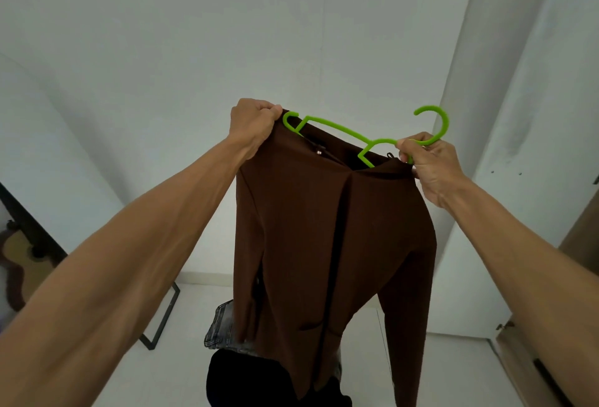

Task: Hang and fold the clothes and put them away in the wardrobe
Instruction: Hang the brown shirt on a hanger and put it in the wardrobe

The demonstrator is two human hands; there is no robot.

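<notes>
The top hanging below the fingers is dark brown all over, with no pattern. The hanger between the two sets of fingers is bright green. Far below the fingers lie grey jeans with a faded, speckled look, and next to them a plain black cloth. The wall behind the fingers is plain white, and the floor is white too. Off to the left side is a guitar that is yellow-tan with a dark brown edge.
</notes>
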